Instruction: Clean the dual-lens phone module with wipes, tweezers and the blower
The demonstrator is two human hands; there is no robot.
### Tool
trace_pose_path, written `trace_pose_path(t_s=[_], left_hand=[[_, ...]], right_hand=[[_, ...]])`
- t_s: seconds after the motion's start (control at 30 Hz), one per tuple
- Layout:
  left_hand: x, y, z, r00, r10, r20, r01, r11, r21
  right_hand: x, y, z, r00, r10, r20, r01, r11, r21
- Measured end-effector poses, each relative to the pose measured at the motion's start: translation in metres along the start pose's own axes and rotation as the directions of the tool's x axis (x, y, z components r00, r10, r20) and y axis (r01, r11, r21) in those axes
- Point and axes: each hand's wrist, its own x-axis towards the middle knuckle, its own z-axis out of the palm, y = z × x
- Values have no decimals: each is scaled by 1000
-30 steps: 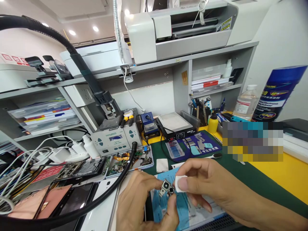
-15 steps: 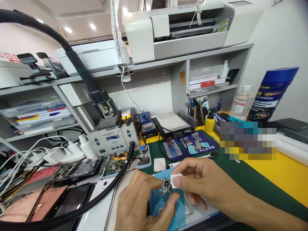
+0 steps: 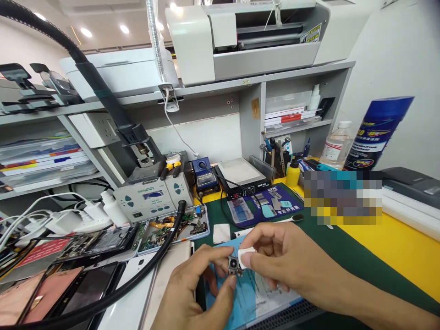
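Near centre, above the blue sheet (image 3: 244, 302): the small camera module (image 3: 233, 264) is held up, with the white pad (image 3: 246, 257) right beside it on the right; whether the two touch cannot be told.
Left hand (image 3: 190, 288): index finger and thumb pinch the module at its far and near edges, the remaining fingers curled behind.
Right hand (image 3: 288, 263): thumb and fingertips press together on the pad.
Sheet edges: the near edge borders a black mesh strip (image 3: 292, 314); beyond the far edge lies the folded cloth (image 3: 222, 233).
Room on the right: the green mat (image 3: 338, 247) stretches from the right forearm to the yellow tabletop (image 3: 395, 250), leaving width beside the arm.
Room on the left: tighter, bounded by a pale flat panel (image 3: 168, 266) and the black hose (image 3: 153, 268), which curves past the left hand.
Module make: boxy metal frame, dark round lens facing up toward the camera.
Pad and cloth: both white, soft-looking, the cloth roughly square.
Sheet surface: glossy film, blue with a whitish printed part.
Hose skin: smooth, dark, rubbery.
Hands' count: two, with one module and one pad between them.
Far and left count: one folded cloth, one dark-headed brush (image 3: 296, 217), one parts tray (image 3: 207, 224), two copper-pink panels (image 3: 58, 288).
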Motion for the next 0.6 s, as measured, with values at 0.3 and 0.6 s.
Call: trace_pose_path(t_s=[0.3, 0.6], left_hand=[[4, 10, 4, 947, -319, 27, 316, 917, -245], [0, 1, 0, 934, -348, 78, 356, 910, -211]], right_hand=[[-2, 5, 2, 987, -121, -103, 97, 972, -214], [-4, 17, 7, 754, -656, -16, 572, 669, -474]])
